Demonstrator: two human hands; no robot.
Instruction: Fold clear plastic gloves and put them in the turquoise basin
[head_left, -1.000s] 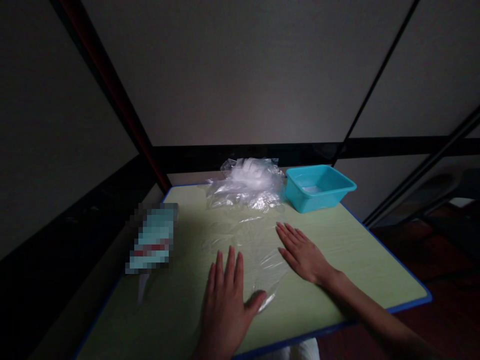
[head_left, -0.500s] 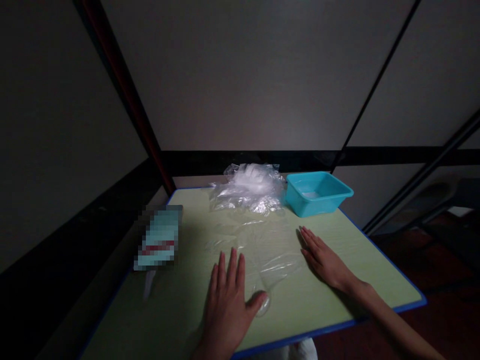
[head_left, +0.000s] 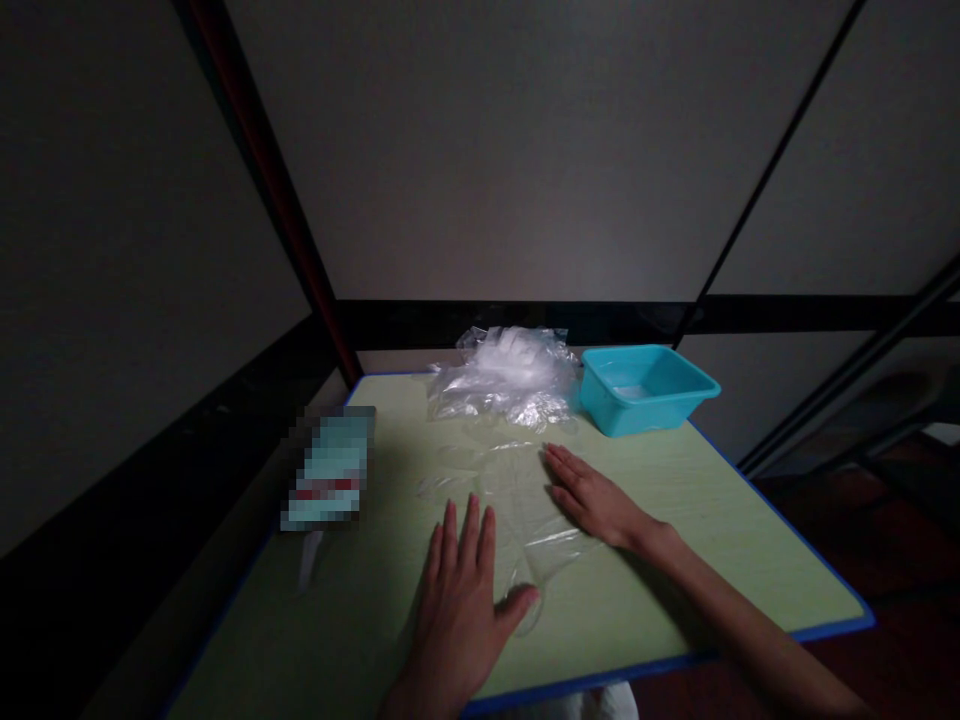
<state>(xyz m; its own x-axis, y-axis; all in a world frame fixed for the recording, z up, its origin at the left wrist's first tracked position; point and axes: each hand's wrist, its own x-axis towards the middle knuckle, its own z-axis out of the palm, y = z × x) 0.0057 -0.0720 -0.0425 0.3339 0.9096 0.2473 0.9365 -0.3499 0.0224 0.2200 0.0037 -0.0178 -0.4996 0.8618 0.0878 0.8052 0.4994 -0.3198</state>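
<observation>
A thin clear plastic sheet, perhaps a bag or a disposable glove, [head_left: 517, 510] lies spread on the pale green tabletop [head_left: 697, 520]. My left hand [head_left: 461, 610] rests flat at its near left side, fingers spread and the thumb touching its near end. My right hand [head_left: 596, 500] lies flat on the right part of the sheet, fingers stretched out close together. Beyond the sheet sits a crumpled heap of clear plastic [head_left: 510, 370] with something whitish inside that I cannot make out.
A turquoise plastic basin [head_left: 649, 390] stands at the table's back right corner. Along the left edge lies a blurred-out pale green item [head_left: 330, 475] with a red stripe. A wall [head_left: 517, 150] rises behind the table, whose rim is blue.
My right hand has moved left, from the bare tabletop beside the sheet onto the sheet itself. My left hand stays in place. The view has shifted slightly.
</observation>
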